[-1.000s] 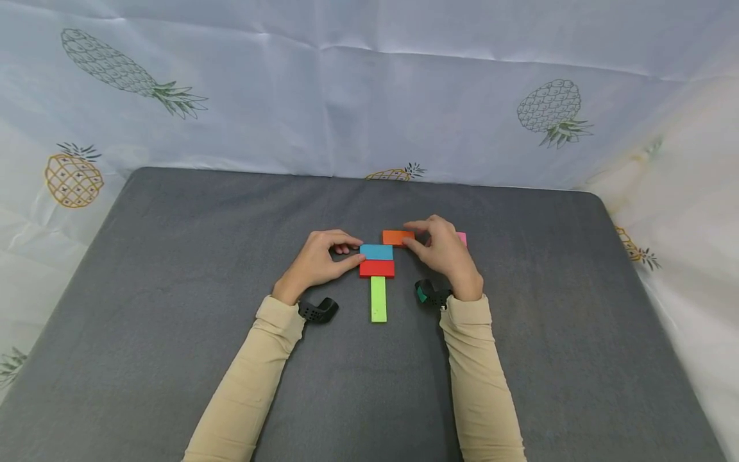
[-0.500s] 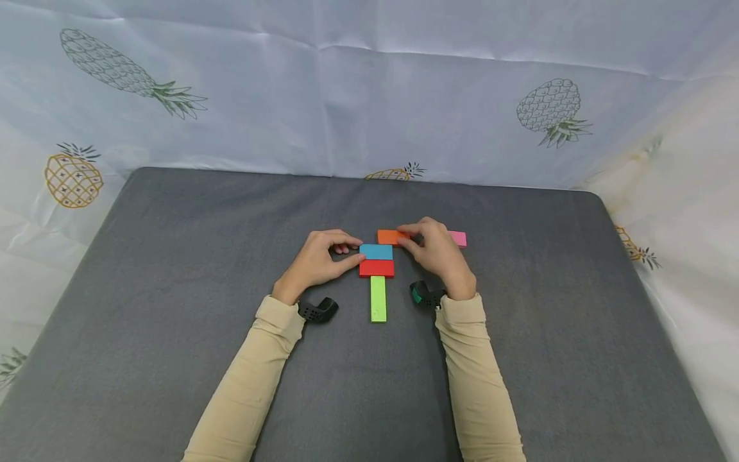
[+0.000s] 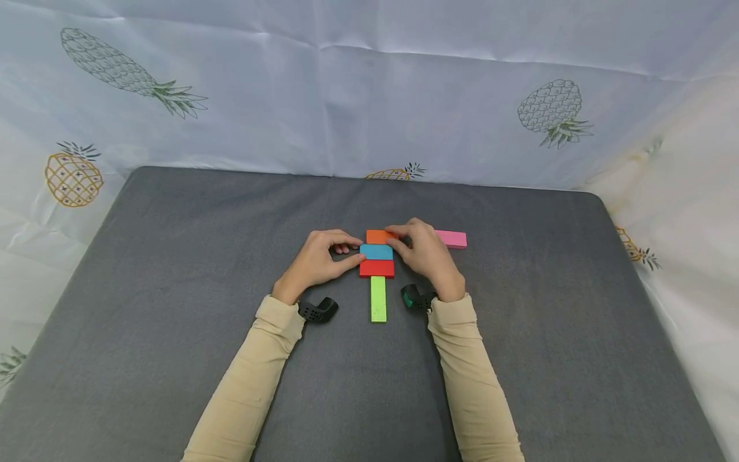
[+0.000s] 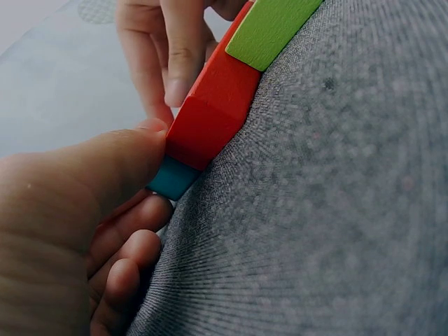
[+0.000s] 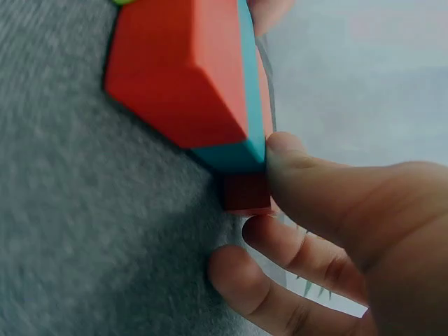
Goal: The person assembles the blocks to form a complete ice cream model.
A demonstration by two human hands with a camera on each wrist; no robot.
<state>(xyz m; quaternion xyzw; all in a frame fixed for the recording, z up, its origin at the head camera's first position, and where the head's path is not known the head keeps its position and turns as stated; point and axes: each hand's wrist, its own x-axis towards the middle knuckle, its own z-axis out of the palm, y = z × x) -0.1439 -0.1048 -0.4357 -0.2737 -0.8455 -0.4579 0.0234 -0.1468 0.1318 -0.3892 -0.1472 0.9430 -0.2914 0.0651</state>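
Note:
In the head view, a blue block (image 3: 376, 252) lies flat against a red block (image 3: 377, 268), and a green block (image 3: 378, 300) stretches from the red one towards me. My left hand (image 3: 314, 262) holds the blue block's left end between thumb and fingertips, the thumb also close to the red block's corner (image 4: 210, 105). On the far side of the blue block is an orange block (image 3: 376, 237), its right end pinched by my right thumb and finger. My right hand (image 3: 424, 253) hides part of that end. The orange block sits slightly right of the blue one.
A pink block (image 3: 451, 239) lies behind and to the right of my right hand. Grey cloth covers the table (image 3: 173, 308). A pale curtain (image 3: 277, 109) with printed pineapples hangs along the table's back edge.
My right hand has slid the orange block leftwards, and it is now behind the blue block. More of the pink block shows. The left hand stays in place.

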